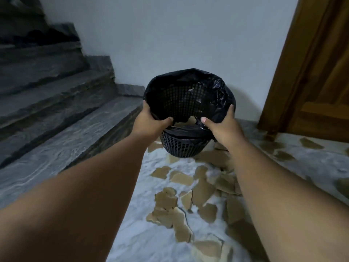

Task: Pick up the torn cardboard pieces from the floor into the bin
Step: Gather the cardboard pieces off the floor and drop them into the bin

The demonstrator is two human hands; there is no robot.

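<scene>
A black mesh bin (179,146) lined with a black plastic bag (221,95) stands on the pale floor near the wall, tilted towards me. My left hand (151,119) grips its rim on the left, thumb inside. My right hand (221,123) grips the rim and bag on the right. One torn cardboard piece (191,120) shows inside the bin at the near edge. Several torn brown cardboard pieces (203,190) lie scattered on the floor in front of the bin and between my forearms.
Dark grey stone stairs (56,110) rise on the left. A wooden door and frame (309,72) stand at the right, with more cardboard scraps (310,143) on the floor before it. A white wall is behind the bin.
</scene>
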